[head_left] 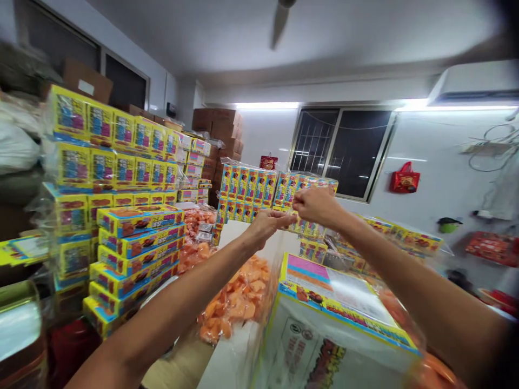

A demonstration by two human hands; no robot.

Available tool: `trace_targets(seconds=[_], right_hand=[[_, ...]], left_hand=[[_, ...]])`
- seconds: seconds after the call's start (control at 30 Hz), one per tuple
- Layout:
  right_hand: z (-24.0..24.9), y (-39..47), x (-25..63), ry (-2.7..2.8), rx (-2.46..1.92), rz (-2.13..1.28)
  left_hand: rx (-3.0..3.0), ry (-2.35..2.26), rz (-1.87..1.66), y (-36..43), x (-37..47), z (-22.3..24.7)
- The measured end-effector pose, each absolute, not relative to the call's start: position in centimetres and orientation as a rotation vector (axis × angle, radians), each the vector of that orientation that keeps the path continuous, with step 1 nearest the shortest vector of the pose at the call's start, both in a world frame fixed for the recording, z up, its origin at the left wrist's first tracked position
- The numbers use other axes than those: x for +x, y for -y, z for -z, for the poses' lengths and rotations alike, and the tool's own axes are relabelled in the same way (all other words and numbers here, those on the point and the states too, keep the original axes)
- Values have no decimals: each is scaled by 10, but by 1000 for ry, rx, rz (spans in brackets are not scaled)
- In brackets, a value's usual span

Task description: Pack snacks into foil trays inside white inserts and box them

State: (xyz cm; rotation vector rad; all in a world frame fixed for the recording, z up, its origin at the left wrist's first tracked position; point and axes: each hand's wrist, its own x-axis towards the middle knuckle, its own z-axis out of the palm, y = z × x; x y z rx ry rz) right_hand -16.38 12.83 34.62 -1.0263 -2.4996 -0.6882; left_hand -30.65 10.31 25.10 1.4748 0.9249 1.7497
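Note:
In front of me a pack of yellow, blue and pink printed boxes stands inside a clear plastic bag. The film seems to rise from the pack's far left side toward my hands. Above it, my left hand is closed in a pinch, fingertips pointing right. My right hand is curled closed, slightly higher and to the right, close to the left fingertips. Both appear to grip the bag's gathered top, though the film between the fingers is hardly visible. Orange wrapped pieces lie in a heap left of the bag.
Yellow boxes are stacked at the left, before taller wrapped packs. More wrapped packs stand beyond my hands, and others at the right. Brown cartons fill the back corner. A red bag hangs on the wall.

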Motion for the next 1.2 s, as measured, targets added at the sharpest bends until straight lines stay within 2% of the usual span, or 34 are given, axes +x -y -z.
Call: trace_targets(seconds=[0.07,0.13,0.2,0.3,0.4,0.6,0.73,0.83,0.93,1.07,1.2], right_hand=[[-358,-131,-158,2573,-1030,287],[-366,-132,-153,2550,-958,139],[-366,-129,-154,2497,-928,316],[-352,-119,-163,2509,-819,813],[-332,-110,-174,2485,-652,1173],[-328,-111,-189,2420,-619,1373],[-364,-129,-178,2262,-894,1170],[-391,-139,-151,2247,-1045,614],[-394,-140,-122,2418,-885,177],[-365,-131,-100,2663,-824,223],[-334,-130,-100,2612,-956,595]], left_hand=[[1464,-882,-1750,-101,-311,-249],[1453,-843,-1762,-100,-315,-248],[1458,-833,-1779,-99,-317,-247],[1497,-827,-1788,-101,-318,-247],[1514,-844,-1813,-104,-318,-247],[1505,-848,-1813,-96,-315,-250],[1584,-892,-1758,-84,-312,-249],[1544,-935,-1831,-83,-315,-251],[1501,-941,-1906,-87,-320,-254],[1521,-940,-1926,-92,-320,-256],[1528,-940,-1938,-93,-318,-257]])
